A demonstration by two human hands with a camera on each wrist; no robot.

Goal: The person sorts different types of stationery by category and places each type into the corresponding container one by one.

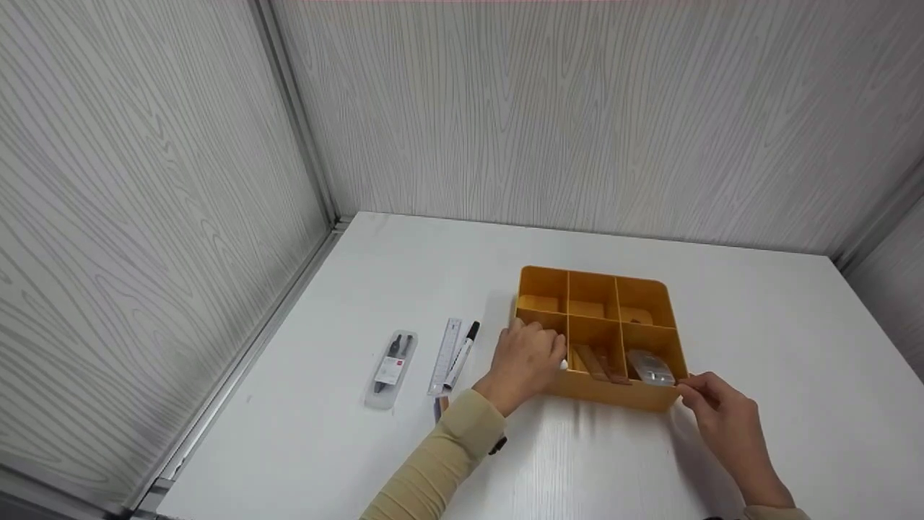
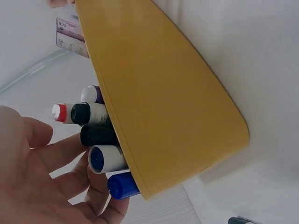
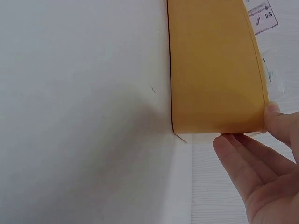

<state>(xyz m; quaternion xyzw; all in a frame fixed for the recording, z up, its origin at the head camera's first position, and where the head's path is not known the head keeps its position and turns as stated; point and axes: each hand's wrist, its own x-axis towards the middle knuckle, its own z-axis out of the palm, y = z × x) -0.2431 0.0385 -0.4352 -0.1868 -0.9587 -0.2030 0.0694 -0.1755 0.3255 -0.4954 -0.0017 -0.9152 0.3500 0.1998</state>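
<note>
A yellow six-compartment organizer box stands on the white table. My left hand reaches over its front-left compartment, palm toward several markers standing there. In the left wrist view the fingers bend behind a blue-capped marker and a white marker with a blue end; one finger meets a dark-capped marker. The thumb stands apart from them. At the front right corner my right hand pinches the box wall, thumb at the rim and fingers against the outer side.
The front middle compartment holds a translucent ruler; front right has a clear plastic case. Left of the box lie a black-capped marker, a clear ruler and a compass set in a clear case. Panel walls rise behind.
</note>
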